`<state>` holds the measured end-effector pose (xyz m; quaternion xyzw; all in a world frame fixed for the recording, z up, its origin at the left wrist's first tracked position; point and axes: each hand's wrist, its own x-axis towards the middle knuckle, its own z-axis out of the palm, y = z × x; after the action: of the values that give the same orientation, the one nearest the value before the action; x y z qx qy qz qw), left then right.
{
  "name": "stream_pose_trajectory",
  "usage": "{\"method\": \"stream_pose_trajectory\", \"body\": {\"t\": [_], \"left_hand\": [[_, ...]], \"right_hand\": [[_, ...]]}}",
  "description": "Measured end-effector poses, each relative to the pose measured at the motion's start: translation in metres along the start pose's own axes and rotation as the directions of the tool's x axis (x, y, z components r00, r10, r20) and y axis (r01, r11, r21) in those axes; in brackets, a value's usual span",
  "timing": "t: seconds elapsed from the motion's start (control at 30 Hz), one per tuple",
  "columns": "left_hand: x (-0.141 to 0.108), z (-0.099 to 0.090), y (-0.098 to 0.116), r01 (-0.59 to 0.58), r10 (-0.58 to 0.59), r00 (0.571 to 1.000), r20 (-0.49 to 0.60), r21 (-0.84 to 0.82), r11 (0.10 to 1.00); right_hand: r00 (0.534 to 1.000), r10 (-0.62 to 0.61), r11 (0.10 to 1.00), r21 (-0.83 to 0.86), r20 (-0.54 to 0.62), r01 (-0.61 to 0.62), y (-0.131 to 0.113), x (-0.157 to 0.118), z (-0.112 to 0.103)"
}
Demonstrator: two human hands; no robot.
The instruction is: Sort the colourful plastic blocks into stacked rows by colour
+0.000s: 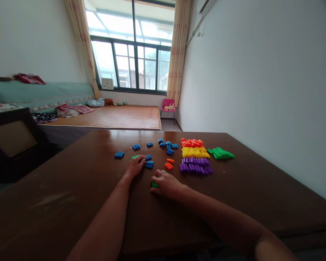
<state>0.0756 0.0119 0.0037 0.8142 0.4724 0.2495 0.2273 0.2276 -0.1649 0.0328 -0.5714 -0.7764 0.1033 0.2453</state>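
My right hand (167, 184) is curled low over the table, its fingers closed around green plastic pieces (154, 185) that show partly beneath them. My left hand (136, 166) rests farther forward with fingers bent together. Its fingertips meet the edge of some small blue plastic pieces (148, 157), and what they grip is hidden. Just beyond its knuckles a green piece (135, 157) shows. Close by lie another blue cluster (149, 164) and a few orange pieces (168, 166). The pieces look like short ribbed tubes; their exact kind is too small to tell.
On the brown table (70, 217), rows of orange-red (192, 143), yellow (195, 152) and purple pieces (195, 166) lie at right, beside a green pile (221, 153). More blue pieces (119, 155) are scattered behind. Beyond stand a bed (119, 116) and a pink chair (167, 104).
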Motion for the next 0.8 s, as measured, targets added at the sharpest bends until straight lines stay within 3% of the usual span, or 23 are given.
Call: {"method": "stream_pose_trajectory", "body": {"t": [0.17, 0.3, 0.37, 0.43, 0.57, 0.67, 0.8], "left_hand": [[0.002, 0.0, -0.003, -0.015, 0.015, 1.0, 0.001, 0.001, 1.0], [0.003, 0.0, -0.005, -0.025, 0.025, 1.0, 0.002, 0.026, 0.999], [0.004, -0.001, -0.006, -0.024, 0.024, 1.0, 0.001, 0.041, 0.999], [0.005, -0.001, -0.007, -0.03, 0.03, 1.0, 0.004, 0.05, 0.998], [0.006, -0.001, -0.009, -0.041, 0.04, 0.999, 0.01, 0.051, 0.998], [0.006, 0.0, -0.009, -0.021, 0.02, 1.0, 0.008, 0.05, 0.999], [0.006, 0.0, -0.01, 0.003, -0.004, 1.0, 0.017, 0.055, 0.998]], "right_hand": [[0.996, -0.08, 0.996, 0.048, 0.025, 0.078, 0.011, -0.003, -0.022], [0.984, -0.093, 0.995, 0.016, -0.153, 0.096, 0.059, 0.003, -0.064], [0.963, 0.012, 0.999, 0.032, -0.268, -0.004, 0.102, 0.004, -0.097], [0.904, 0.165, 0.986, 0.063, -0.395, -0.152, 0.151, -0.001, -0.132], [0.788, 0.411, 0.899, 0.063, -0.458, -0.433, 0.239, -0.021, -0.186], [0.771, 0.509, 0.826, -0.034, -0.382, -0.562, 0.278, -0.033, -0.203], [0.773, 0.573, 0.767, -0.154, -0.271, -0.623, 0.299, -0.036, -0.204]]}}
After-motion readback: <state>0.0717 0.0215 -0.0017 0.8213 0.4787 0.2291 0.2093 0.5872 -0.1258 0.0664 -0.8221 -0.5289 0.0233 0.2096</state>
